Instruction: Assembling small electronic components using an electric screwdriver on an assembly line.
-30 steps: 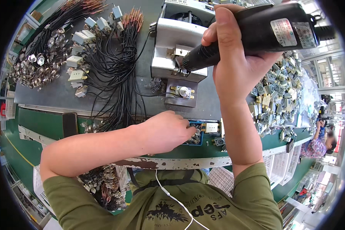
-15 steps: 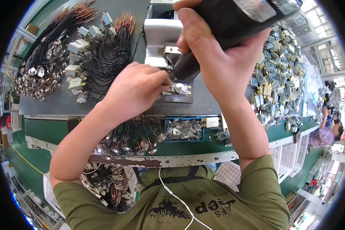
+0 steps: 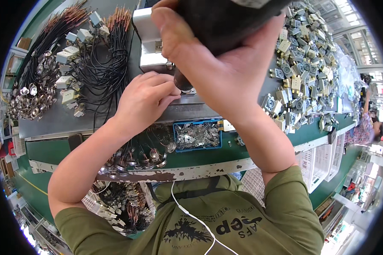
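Observation:
My right hand (image 3: 225, 78) grips a thick black power screwdriver (image 3: 217, 32), tilted with its tapered nose down to the left. The nose meets a small metal-topped part (image 3: 192, 91) on a grey metal block (image 3: 187, 100); most of that part is hidden. Close against the nose, my left hand (image 3: 141, 97) has its fingers pinched together at the part's left side. Whatever lies between those fingertips is hidden. Behind the hands stands a white fixture (image 3: 145, 29), partly covered by the tool.
Black wire bundles with metal cups (image 3: 32, 91) and pale blocks (image 3: 68, 83) lie at left. A blue tray (image 3: 175, 137) of small metal pieces sits in front, beside hanging metal cups (image 3: 132, 161). Many small blocks (image 3: 304, 72) are heaped at right. White crates (image 3: 315, 163) stand below.
The screwdriver's nose has come down onto the part, covering its round top. My left fingers are now right beside the nose. The whole view has shifted slightly.

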Action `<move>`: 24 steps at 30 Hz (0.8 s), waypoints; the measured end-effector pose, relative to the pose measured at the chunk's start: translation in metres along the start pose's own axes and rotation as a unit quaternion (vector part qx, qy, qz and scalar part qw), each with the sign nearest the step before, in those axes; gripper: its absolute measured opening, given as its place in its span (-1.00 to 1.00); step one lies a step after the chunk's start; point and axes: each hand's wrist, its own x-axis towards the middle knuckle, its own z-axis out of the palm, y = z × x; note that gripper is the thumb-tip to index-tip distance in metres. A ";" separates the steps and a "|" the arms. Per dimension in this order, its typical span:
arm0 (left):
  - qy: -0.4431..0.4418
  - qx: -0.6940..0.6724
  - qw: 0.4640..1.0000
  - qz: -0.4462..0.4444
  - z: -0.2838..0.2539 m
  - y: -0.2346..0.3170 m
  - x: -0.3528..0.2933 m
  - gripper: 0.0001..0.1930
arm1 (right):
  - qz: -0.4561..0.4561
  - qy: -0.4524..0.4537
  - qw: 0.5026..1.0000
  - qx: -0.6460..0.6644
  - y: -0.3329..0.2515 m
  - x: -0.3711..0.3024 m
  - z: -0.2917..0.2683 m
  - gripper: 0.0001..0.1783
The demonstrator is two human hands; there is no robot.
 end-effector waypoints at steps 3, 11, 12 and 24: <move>-0.003 -0.002 1.000 0.000 0.000 0.001 0.001 -0.88 | 0.011 -0.009 1.000 -0.002 0.003 -0.001 -0.002 -0.30; -0.015 -0.016 0.999 -0.024 -0.002 0.004 0.002 -0.88 | -0.198 -0.015 0.974 0.108 0.040 0.011 0.014 -0.11; -0.014 -0.020 0.999 -0.026 -0.003 0.003 0.002 -0.88 | -0.197 -0.018 0.974 0.108 0.036 0.012 0.014 -0.11; -0.073 -0.046 0.989 -0.122 0.001 -0.007 0.010 -0.71 | 0.062 -0.208 0.974 0.061 0.007 0.021 0.006 -0.01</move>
